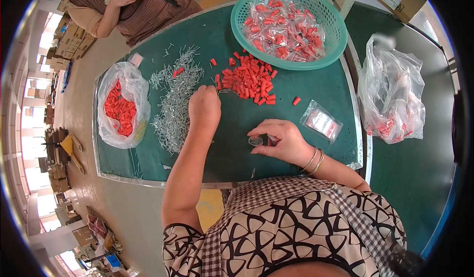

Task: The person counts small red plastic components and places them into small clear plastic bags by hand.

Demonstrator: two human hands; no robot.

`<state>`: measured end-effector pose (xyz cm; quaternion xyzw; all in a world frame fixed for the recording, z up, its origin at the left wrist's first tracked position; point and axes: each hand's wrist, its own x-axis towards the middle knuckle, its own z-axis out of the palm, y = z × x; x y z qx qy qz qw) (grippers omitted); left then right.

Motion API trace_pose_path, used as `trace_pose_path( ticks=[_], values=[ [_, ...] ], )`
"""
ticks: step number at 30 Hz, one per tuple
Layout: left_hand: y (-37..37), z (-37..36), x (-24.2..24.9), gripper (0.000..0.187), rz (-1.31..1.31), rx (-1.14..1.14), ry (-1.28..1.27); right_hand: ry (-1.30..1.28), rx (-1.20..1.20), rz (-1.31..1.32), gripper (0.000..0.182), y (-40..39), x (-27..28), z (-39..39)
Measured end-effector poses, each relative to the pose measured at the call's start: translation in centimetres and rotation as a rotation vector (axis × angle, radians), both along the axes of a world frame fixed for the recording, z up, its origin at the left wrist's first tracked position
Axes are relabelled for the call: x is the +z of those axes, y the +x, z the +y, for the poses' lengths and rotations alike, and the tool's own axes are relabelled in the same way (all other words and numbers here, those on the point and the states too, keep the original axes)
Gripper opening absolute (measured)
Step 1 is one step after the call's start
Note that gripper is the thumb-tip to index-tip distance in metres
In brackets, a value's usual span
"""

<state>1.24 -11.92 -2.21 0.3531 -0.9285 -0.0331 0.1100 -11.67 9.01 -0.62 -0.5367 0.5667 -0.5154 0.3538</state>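
My left hand [205, 108] is closed, fingertips down between a heap of small metal screws [180, 104] and a pile of red plastic caps [249, 79]. A red cap stands right at its fingertips; what the fingers pinch, if anything, is hidden. Above the near part of the table, my right hand [281, 141] curls its thumb and fingers around a small clear round plastic piece [255, 141]. To the right of that hand lies a clear plastic packet [321, 122] with whitish and red contents. One loose red cap [296, 101] rests above the right hand.
A green perforated basket [239, 40] full of bagged red caps stands at the far right of the green table [222, 166]. At left sits a white plastic bag [108, 137] of red pieces. Another clear bag [392, 96] lies on the right-hand surface. Across the table is another person [133, 10].
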Motion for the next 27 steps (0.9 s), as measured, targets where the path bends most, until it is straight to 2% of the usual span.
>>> trace_pose_path(
  ticks=[8, 11, 17, 20, 23, 27],
  values=[
    [-0.4, -1.7, -0.2, 0.009, -0.106, 0.039, 0.097, -0.019, 0.03, 0.012, 0.039, 0.1, 0.2, 0.0],
    [-0.7, -1.3, 0.3, 0.009, -0.126, 0.03, 0.052, -0.065, 0.025, 0.058, 0.039, 0.0, 0.0, 0.1],
    [0.6, -1.2, 0.9, 0.01, -0.053, -0.005, 0.154, -0.071, 0.037, 0.038, 0.035, 0.0, 0.5, 0.3],
    [1.1, -1.7, 1.4, 0.008, 0.05, 0.031, 0.097, -0.112, 0.025, 0.047, 0.039, 0.2, 0.1, 0.1],
    [1.0, -2.4, 1.5, 0.007, 0.064, -0.023, 0.022, -0.101, 0.04, 0.057, 0.038, 0.2, 0.1, 0.2],
    [0.6, -3.0, 0.6, 0.003, -0.018, -0.224, -0.066, -0.087, 0.026, 0.052, 0.038, 0.2, -0.1, 0.1]
  ],
)
